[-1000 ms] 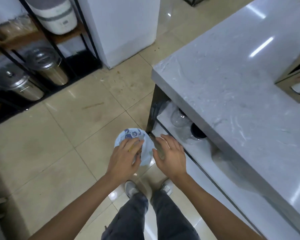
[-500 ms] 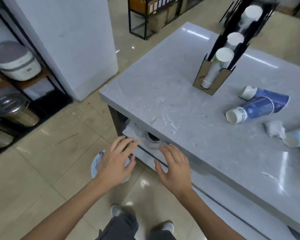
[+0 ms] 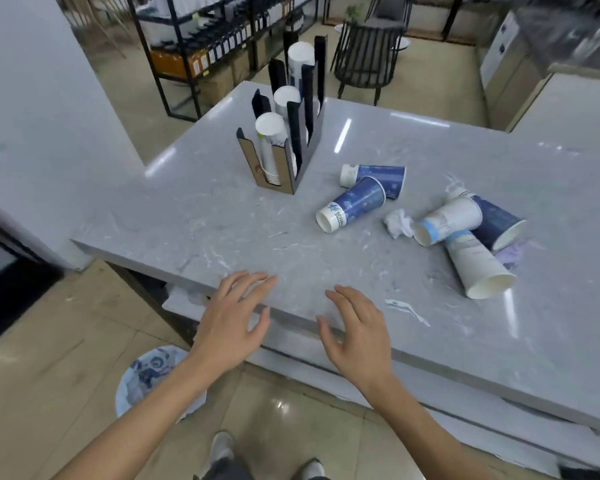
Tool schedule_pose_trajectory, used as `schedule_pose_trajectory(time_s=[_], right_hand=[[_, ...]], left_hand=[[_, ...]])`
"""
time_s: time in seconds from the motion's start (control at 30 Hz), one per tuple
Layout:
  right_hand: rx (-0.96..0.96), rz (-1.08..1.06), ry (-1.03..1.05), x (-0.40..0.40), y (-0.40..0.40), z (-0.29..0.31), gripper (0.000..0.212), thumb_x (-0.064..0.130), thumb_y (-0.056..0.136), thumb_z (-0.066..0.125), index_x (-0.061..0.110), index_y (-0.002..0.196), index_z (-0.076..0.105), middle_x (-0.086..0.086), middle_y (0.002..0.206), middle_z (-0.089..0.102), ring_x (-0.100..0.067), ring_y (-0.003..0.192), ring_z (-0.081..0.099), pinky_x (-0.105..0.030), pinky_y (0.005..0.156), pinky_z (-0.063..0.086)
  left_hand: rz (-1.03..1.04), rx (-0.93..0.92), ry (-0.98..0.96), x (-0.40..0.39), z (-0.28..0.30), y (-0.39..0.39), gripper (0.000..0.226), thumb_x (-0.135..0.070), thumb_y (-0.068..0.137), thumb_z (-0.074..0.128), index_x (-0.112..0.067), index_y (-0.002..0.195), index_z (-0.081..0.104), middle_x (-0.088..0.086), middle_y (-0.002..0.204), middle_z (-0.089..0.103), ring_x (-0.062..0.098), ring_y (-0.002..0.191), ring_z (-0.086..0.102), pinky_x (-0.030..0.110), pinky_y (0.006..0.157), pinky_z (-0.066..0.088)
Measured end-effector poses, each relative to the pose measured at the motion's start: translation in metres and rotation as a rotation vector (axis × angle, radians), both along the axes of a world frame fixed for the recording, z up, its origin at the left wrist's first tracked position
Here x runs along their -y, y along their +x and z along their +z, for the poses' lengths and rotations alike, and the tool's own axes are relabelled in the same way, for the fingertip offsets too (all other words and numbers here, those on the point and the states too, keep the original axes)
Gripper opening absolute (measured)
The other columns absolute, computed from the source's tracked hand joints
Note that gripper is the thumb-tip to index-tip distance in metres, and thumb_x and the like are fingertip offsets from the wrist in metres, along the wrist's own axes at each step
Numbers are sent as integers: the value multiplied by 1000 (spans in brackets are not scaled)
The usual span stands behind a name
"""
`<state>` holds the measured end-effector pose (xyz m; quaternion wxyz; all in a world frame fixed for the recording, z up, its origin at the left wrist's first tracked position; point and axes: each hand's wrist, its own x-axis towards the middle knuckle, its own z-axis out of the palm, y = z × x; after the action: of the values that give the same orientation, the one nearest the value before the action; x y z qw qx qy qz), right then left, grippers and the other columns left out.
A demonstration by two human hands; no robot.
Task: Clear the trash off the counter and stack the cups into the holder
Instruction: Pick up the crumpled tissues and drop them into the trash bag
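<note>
Both bare hands, left (image 3: 234, 323) and right (image 3: 355, 332), are spread wide, holding nothing, above the grey marble counter (image 3: 222, 223).

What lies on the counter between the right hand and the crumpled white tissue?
In the head view, only bare grey marble counter lies between the right hand and the crumpled white tissue; the toppled paper cups lie off to either side.

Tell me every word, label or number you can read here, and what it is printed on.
None can be read.
Blue cup: white print by the base, blurred.
White cup: small print lines, too blurred.
Bottles on the far shelf: labels too small.
Bin on the floor: a blue pattern, no letters clear.
</note>
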<state>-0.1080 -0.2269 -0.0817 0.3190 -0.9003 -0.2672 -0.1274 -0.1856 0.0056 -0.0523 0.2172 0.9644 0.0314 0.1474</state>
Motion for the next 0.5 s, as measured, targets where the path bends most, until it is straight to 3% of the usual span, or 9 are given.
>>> schedule_pose_trajectory(time_s=[0.23,0.4,0.5], right_hand=[[15,-152,15,65,38,20,40,38,94,67,23,130,62,5,138,61,-17,130,56,-36,102,47],[53,-251,34,96,69,34,37,32,93,69,18,127,64,0,134,64,-19,124,60,-36,98,49],[70,-319,39,114,92,41,37,32,92,69,17,125,65,-1,131,64,-19,118,61,-35,94,51]], left_hand=[[-155,-29,-39,58,22,74,53,-37,92,44,-27,144,52,-8,142,51,15,131,44,37,104,47],[-242,-19,-58,86,29,138,52,-25,93,61,-28,143,52,-8,142,50,13,127,44,24,101,39],[-302,-29,-94,103,32,177,53,-21,91,64,-26,143,52,-6,141,51,14,128,46,24,101,39]])
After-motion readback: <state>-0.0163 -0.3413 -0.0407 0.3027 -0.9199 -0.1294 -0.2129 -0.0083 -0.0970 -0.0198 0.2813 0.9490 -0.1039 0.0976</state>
